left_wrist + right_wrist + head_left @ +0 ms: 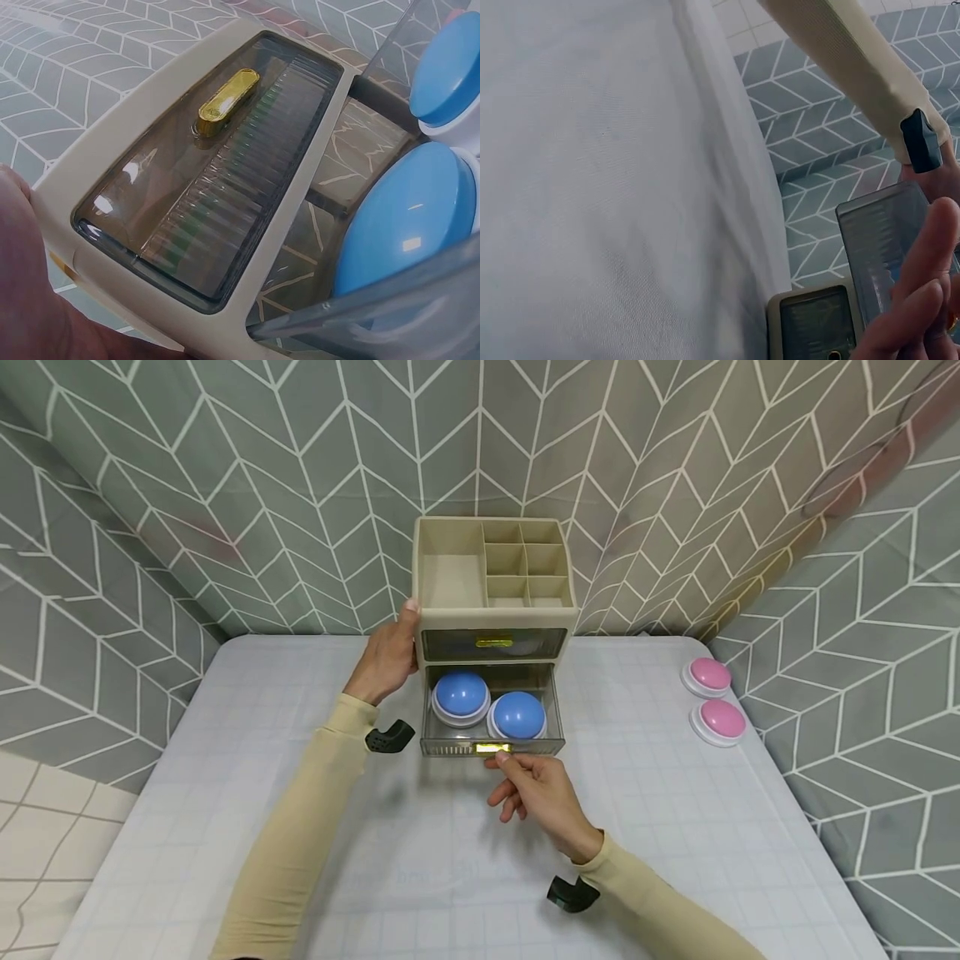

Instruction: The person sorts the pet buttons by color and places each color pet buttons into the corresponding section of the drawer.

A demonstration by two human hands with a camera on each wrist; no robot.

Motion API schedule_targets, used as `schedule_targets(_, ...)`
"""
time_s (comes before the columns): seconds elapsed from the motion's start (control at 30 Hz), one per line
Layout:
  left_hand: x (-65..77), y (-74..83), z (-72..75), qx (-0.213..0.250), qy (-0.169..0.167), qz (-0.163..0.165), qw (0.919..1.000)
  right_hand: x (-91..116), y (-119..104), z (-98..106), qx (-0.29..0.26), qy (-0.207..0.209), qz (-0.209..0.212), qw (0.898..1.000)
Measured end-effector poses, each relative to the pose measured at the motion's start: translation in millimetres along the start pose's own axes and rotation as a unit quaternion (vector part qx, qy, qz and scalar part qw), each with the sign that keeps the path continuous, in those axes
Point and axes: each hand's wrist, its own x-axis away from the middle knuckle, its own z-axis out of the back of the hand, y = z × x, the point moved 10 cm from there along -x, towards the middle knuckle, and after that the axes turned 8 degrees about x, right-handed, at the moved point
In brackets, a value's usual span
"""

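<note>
Grey curtains (300, 485) with white zigzag lines are hanging around a white table (450, 868), and I'm watching a beige organizer (495, 620) standing at its far edge. The lower drawer (534, 747) is sticking out, and two blue buttons (519, 714) on white bases are sitting side by side inside, just beyond the right hand (543, 793). Its yellow handle (487, 748) is lying right at that hand's thumb and forefinger. Two pink buttons (722, 718) are resting well apart, near the table's right edge.

The upper drawer (540, 645) is staying dark behind smoky plastic, so I'm not making out its contents. The right wrist view is cutting off the organizer at the bottom, and fingers are covering much of the lower drawer there.

The right thumb and forefinger are pinching the handle, the other fingers bending loosely. The left hand (386, 656) is touching the organizer's left side; its fingers are mostly hiding, so I can't tell whether they're curling.
</note>
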Motion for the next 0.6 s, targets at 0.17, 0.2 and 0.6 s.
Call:
schedule_targets(0.17,-0.2,-0.3,-0.8,-0.005,-0.002,0.000,1.0000,-3,0,-2,-0.030,0.018,0.004,0.999)
schedule_targets(0.2,-0.4,-0.4,-0.8,-0.004,-0.003,-0.001,1.0000,-3,0,-2,-0.034,0.022,0.007,0.999)
schedule_targets(0.6,-2.2,-1.1,0.7,0.003,0.002,-0.003,1.0000,-15,-5,0,-0.054,0.042,0.032,0.997)
